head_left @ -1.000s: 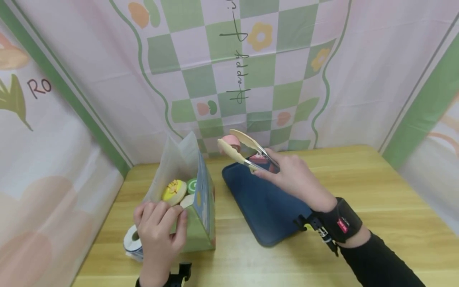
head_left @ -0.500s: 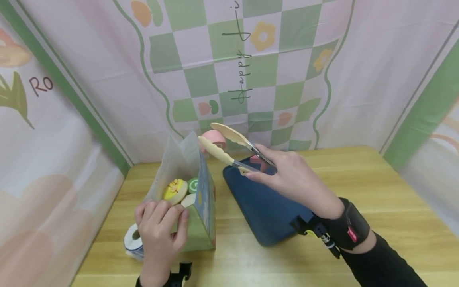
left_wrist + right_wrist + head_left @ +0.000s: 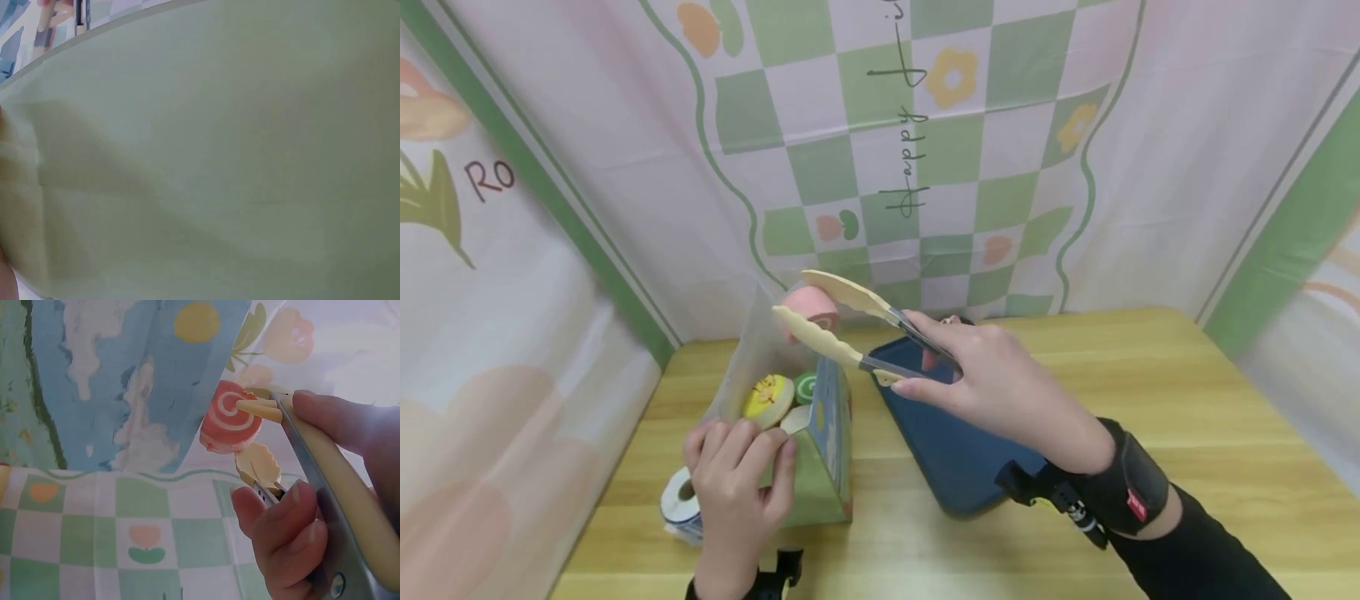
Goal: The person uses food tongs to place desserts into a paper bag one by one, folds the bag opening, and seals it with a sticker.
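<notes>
My left hand (image 3: 737, 479) grips the near rim of an upright green-and-blue paper bag (image 3: 814, 483), fingers curled over the edge. The bag's green side (image 3: 206, 156) fills the left wrist view. Inside lie a yellow-topped round pastry (image 3: 767, 398), a green swirl roll (image 3: 805, 388) and a pale piece partly hidden by the fingers. My right hand (image 3: 1000, 379) holds a pair of tongs (image 3: 822, 340) with cream tips. Between those tips sits a pink swirl cake roll (image 3: 231, 419), above the bag's open top by its far right side.
A dark blue tray (image 3: 958, 471) lies right of the bag; a small pink and dark item (image 3: 953, 321) at its far end is mostly behind my right hand. Left of the bag stands a roll of labels or tape (image 3: 680, 504). A printed curtain (image 3: 947, 200) hangs behind the table.
My right hand has carried the tongs and pink cake roll leftward from over the tray to above the bag. The left hand has kept its grip on the bag's rim.
</notes>
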`<state>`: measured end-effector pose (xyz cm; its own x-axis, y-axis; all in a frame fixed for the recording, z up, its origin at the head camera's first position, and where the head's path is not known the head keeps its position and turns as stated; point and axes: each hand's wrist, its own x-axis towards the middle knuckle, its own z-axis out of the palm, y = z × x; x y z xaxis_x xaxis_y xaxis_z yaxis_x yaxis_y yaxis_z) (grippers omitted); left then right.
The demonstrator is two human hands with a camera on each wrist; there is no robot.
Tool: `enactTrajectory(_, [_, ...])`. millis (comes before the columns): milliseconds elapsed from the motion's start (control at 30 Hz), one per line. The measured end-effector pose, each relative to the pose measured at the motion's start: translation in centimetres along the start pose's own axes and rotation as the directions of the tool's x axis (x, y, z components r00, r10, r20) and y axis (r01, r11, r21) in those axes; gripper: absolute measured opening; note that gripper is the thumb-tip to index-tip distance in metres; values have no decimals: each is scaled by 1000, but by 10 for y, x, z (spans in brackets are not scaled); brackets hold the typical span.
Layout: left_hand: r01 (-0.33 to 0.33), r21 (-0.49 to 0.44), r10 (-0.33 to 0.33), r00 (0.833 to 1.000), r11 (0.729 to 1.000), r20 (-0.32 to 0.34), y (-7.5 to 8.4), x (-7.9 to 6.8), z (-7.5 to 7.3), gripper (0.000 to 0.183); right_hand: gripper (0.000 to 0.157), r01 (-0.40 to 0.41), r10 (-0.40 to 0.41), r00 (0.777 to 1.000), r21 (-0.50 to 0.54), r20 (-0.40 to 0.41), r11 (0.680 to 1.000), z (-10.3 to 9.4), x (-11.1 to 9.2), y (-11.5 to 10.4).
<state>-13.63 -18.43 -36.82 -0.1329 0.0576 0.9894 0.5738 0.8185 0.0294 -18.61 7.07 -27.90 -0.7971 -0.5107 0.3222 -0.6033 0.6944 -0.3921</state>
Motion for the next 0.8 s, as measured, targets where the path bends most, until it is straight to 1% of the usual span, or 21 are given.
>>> enactTrajectory(167, [3, 1, -3, 1000, 1000, -1, 2, 2, 0, 42, 73, 25, -25, 1000, -8, 16, 1000, 2, 1, -7])
enactTrajectory(467, [3, 10, -3, 1000, 1000, 10, 2, 1, -1, 41, 71, 113, -114, 993, -52, -14, 992, 6, 2, -16])
enactTrajectory(667, [10, 10, -11, 999, 1000, 33, 0, -1, -2, 39, 71, 129, -129, 992, -68, 5, 989, 9, 3, -19])
enactTrajectory(800, [11, 13, -11, 1000, 1000, 28, 0, -1, -2, 39, 71, 128, -128, 992, -71, 10, 989, 10, 3, -20])
